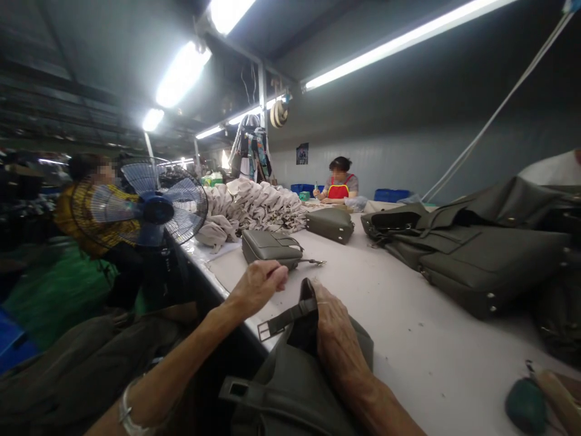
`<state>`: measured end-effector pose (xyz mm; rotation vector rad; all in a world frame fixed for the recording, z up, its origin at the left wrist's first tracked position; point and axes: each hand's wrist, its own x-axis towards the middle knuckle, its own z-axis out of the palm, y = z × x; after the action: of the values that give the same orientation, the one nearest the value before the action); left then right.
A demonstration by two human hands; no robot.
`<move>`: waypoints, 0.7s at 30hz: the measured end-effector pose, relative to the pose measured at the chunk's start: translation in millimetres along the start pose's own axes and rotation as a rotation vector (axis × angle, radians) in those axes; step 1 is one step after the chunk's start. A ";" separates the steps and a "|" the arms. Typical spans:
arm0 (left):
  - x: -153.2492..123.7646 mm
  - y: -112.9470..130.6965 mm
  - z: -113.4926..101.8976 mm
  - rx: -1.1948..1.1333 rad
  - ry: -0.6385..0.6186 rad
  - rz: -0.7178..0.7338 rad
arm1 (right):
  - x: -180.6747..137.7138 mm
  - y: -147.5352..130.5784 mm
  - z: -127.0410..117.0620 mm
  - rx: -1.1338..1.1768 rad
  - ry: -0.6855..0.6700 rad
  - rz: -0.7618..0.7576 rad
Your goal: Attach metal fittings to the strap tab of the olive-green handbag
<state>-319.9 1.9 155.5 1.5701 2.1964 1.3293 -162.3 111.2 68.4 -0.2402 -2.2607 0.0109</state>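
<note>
Right now we have the olive handbag (295, 381) at the table (408, 339) edge below us, its buckled strap (284, 319) running leftward. Our right hand (336, 333) lies pressed flat on the bag's top beside the strap; our left hand (258, 284), curled closed on nothing we can see, rests just left of it, equally near.
</note>
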 end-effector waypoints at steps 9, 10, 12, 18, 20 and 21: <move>-29.5 52.0 20.9 0.230 -0.230 0.041 | -10.2 -9.1 -0.9 0.206 0.043 0.235; -28.4 53.3 20.4 0.245 -0.246 0.030 | -10.4 -9.2 -0.3 0.202 0.044 0.243; -25.0 57.1 18.6 0.252 -0.288 -0.006 | -10.8 -9.5 1.5 0.181 0.040 0.241; -23.8 74.0 25.7 0.024 -0.404 -0.330 | -12.0 -14.2 0.7 0.079 0.049 0.205; -26.5 78.8 31.4 -0.073 -0.384 -0.448 | -11.9 -16.1 -0.4 0.078 0.054 0.173; -27.5 80.6 33.8 -0.109 -0.368 -0.496 | -11.6 -16.7 -0.7 0.085 0.058 0.160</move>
<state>-232.3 4.4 182.4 1.0297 2.0511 0.9105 -157.3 92.7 61.5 -0.3711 -2.1725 0.1817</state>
